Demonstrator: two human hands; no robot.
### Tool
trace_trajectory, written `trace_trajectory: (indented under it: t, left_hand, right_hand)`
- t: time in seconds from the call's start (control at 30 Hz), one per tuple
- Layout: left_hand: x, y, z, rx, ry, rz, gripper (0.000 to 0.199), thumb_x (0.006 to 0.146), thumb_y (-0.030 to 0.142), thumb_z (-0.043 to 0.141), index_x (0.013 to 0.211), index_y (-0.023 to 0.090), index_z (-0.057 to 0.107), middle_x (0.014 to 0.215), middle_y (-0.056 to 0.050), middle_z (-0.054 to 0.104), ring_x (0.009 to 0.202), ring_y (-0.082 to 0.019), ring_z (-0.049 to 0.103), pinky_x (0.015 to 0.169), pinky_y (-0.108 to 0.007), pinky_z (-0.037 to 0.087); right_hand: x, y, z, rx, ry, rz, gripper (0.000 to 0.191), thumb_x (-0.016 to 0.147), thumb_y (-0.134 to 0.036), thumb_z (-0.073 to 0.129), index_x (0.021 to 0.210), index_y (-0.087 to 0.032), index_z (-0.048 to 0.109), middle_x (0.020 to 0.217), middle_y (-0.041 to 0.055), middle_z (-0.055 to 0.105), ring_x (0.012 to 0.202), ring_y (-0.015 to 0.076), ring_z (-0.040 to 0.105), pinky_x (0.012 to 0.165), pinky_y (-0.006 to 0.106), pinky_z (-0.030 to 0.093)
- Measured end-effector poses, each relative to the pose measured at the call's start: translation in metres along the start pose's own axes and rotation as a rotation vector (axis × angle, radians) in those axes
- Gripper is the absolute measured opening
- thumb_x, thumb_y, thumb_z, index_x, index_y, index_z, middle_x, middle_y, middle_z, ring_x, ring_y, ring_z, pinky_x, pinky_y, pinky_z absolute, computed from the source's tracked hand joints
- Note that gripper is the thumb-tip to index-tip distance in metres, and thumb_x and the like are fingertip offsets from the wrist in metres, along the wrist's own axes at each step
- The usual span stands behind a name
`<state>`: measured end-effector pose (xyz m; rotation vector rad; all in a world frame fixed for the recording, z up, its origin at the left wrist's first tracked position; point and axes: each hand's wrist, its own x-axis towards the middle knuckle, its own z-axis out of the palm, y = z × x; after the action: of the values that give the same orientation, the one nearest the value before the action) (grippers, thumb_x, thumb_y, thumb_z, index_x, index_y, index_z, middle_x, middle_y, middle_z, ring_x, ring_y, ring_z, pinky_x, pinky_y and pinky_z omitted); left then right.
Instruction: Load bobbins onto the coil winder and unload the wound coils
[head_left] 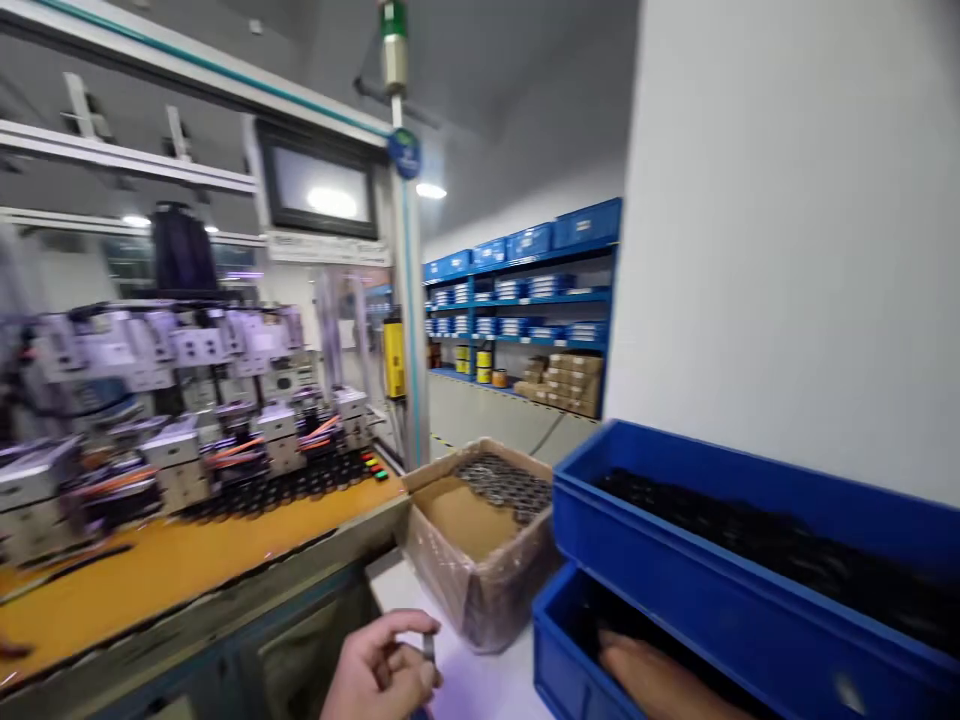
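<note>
One curled L hand (381, 672); R (664, 678) in bin (574, 645)

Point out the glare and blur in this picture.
Head view: white glare across the black-framed rectangular monitor; head view: blur softens the bare right hand and smears the small black parts in the upper blue plastic bin; head view: the bare left hand, pinching a small grey metal piece, looks sharper.

Machine (176, 460) to my left; box (484, 600) right of it, parts (510, 485) toward its far side. Near, before the box: my left hand (386, 665), small piece (428, 645) pinched. Right: upper bin (690, 585) above lower bin (574, 655), my right hand (660, 675) inside the latter. Shelving (517, 303) far behind.
</note>
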<state>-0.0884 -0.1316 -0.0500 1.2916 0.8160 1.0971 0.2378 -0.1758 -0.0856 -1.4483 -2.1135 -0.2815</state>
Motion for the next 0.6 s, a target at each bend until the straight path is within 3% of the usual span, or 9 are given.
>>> trace_trajectory:
  t: [0.07,0.13,0.23,0.37,0.5,0.6]
  left_hand:
    - [-0.021,0.009,-0.004,-0.037,0.032,0.027,0.042,0.058,0.048,0.088,0.087,0.019,0.078,0.079,-0.006,0.071,0.061,-0.01,0.058,0.061,-0.02,0.046]
    - [-0.037,0.023,-0.005,0.007,0.027,0.099,0.029,0.062,0.037,0.088,0.082,0.018,0.079,0.098,-0.01,0.072,0.071,-0.011,0.06,0.066,-0.02,0.047]
    - [-0.046,0.038,-0.002,0.07,-0.042,0.152,0.021,0.066,0.026,0.084,0.085,0.018,0.079,0.097,-0.01,0.072,0.075,-0.013,0.061,0.069,-0.021,0.049]
    - [-0.046,0.038,0.01,0.134,-0.053,0.136,0.026,0.068,0.022,0.083,0.094,0.02,0.079,0.099,-0.009,0.074,0.07,-0.012,0.061,0.068,-0.021,0.052]
    - [-0.046,0.026,0.021,0.148,-0.105,0.069,0.028,0.072,0.025,0.081,0.099,0.021,0.078,0.093,-0.009,0.077,0.072,-0.014,0.064,0.071,-0.022,0.054]
    - [-0.044,0.02,0.029,0.036,-0.147,0.047,0.024,0.072,0.025,0.082,0.095,0.023,0.079,0.107,-0.009,0.076,0.079,-0.015,0.068,0.072,-0.022,0.055]
  right_hand:
    - [0.016,-0.005,-0.009,0.035,0.0,-0.004,0.027,0.073,-0.004,0.05,0.056,-0.023,0.056,0.059,0.005,0.063,0.048,0.0199,0.062,0.044,0.029,0.049]
    - [0.034,-0.027,-0.023,0.098,0.015,-0.017,0.024,0.082,-0.01,0.048,0.064,-0.021,0.058,0.067,0.0052,0.062,0.058,0.0192,0.063,0.054,0.03,0.052]
    - [0.05,-0.078,-0.038,0.314,0.118,-0.113,0.012,0.092,-0.014,0.052,0.088,-0.02,0.062,0.076,0.0034,0.061,0.065,0.0149,0.06,0.059,0.025,0.05]
    - [0.041,-0.132,-0.036,0.566,0.194,-0.206,0.009,0.093,-0.01,0.055,0.092,-0.018,0.058,0.079,0.0019,0.062,0.07,0.0121,0.06,0.063,0.021,0.049]
    - [0.024,-0.146,-0.031,0.558,0.235,-0.234,0.008,0.095,-0.012,0.054,0.09,-0.017,0.058,0.079,0.0018,0.062,0.07,0.0109,0.059,0.062,0.021,0.047]
    - [0.023,-0.142,-0.033,0.527,0.25,-0.23,0.009,0.096,-0.014,0.055,0.089,-0.017,0.059,0.08,0.0018,0.063,0.069,0.0104,0.059,0.061,0.021,0.046]
